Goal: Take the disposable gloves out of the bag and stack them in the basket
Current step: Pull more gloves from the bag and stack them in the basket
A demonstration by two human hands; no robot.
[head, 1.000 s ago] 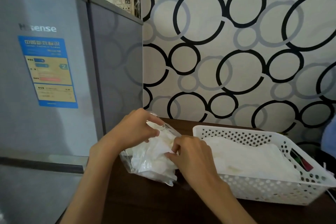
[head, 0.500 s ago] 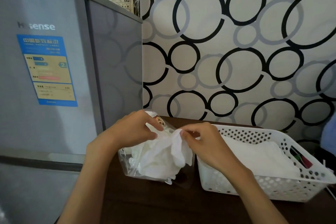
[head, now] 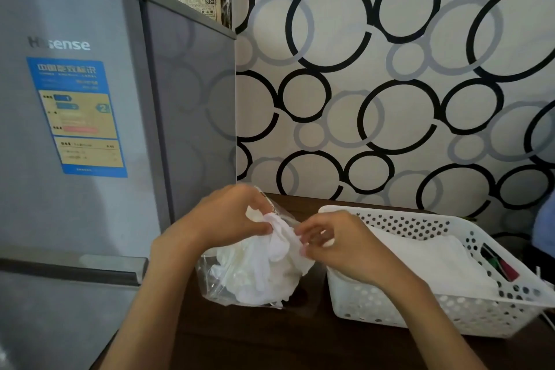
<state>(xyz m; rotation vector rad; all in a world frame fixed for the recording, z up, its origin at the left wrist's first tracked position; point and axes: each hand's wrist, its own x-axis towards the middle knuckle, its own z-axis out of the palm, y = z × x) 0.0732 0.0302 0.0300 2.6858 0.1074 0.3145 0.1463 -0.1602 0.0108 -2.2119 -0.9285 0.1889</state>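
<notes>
A clear plastic bag (head: 216, 288) stuffed with white disposable gloves (head: 258, 276) stands on the dark wooden table (head: 270, 339). My left hand (head: 222, 216) grips the top of the bag and the glove bunch from the left. A translucent white glove (head: 279, 243) sticks half out of the bag's mouth, and my right hand (head: 333, 246) pinches its edge. To the right sits a white perforated basket (head: 420, 315) holding a flat stack of white gloves (head: 432, 264).
A grey fridge (head: 90, 129) stands tight against the table's left side. A circle-patterned wall (head: 390, 84) closes off the back. Red and green items (head: 501, 267) lie at the basket's right end. Something blue (head: 545, 237) shows at the right edge.
My right hand came up out of the bag with one glove pinched in its fingers and lifted it to the bag's mouth. My left hand stayed on the bag's top.
</notes>
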